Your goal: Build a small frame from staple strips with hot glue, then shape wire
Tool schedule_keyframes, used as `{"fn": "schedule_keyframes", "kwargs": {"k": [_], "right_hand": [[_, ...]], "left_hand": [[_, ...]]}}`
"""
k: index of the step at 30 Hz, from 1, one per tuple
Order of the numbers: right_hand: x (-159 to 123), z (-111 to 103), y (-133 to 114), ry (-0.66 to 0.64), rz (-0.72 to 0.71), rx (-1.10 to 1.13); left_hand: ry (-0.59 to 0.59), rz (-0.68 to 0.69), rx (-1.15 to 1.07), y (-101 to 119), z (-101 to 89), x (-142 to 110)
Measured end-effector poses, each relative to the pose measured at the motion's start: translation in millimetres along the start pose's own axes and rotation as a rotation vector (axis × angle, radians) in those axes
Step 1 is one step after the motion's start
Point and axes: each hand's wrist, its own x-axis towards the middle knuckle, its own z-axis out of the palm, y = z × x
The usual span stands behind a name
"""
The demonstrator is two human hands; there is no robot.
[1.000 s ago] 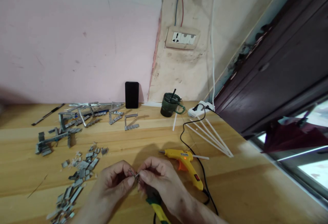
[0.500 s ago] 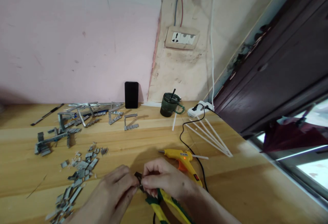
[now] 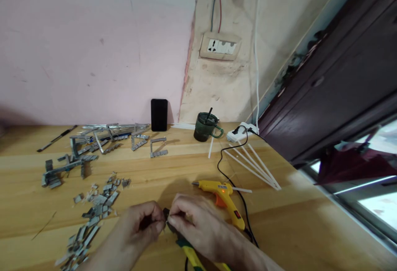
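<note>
My left hand (image 3: 136,227) and my right hand (image 3: 198,225) meet fingertip to fingertip at the front middle of the table. Each has thumb and index finger pinched together, and whatever lies between them is too small to make out. Beneath them are pliers (image 3: 190,254) with yellow and green handles; the dark jaws show between the hands, while my right hand covers much of the rest. A yellow glue gun (image 3: 228,200) with a lit orange light lies just beyond my right hand. Small grey metal pieces (image 3: 101,200) are scattered left of my left hand.
Bent metal assemblies (image 3: 65,167) stand at the left. A black phone (image 3: 159,115) leans on the wall near a green mug (image 3: 204,127). White glue sticks (image 3: 254,165) lie before a power strip (image 3: 243,131); a black cord (image 3: 221,159) runs to the glue gun.
My left hand has turned so its thumb and index finger show more, and it sits slightly further left. My right hand has shifted a little left, covering more of the pliers' handles.
</note>
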Motion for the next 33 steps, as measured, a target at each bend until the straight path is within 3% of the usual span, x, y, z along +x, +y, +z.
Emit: {"fn": "schedule_keyframes", "kwargs": {"k": [5,12,19,25,29,33], "right_hand": [[4.5,3.5,9.0,-0.078,0.219,0.587],[7.0,7.1,15.4,-0.139,0.251,0.777],[5.8,2.1,15.5,-0.221,0.273,0.513],[3.1,3.9,9.0,-0.101,0.049,-0.098],[0.2,6.2,6.2,-0.06,0.011,-0.207],[-3.4,2.0,-1.5,-0.005,-0.012,-0.203]], "left_hand": [[-0.043,-0.032,-0.304,-17.4,-4.4,0.0],[-0.09,0.0,-0.308,-11.7,-2.9,-0.3],[-0.166,-0.014,0.046,4.2,-4.1,0.0],[-0.14,-0.065,0.341,11.7,0.8,-1.2],[-0.044,-0.044,0.411,12.6,3.8,-0.9],[0.016,-0.047,0.315,15.7,5.0,-1.0]]}}
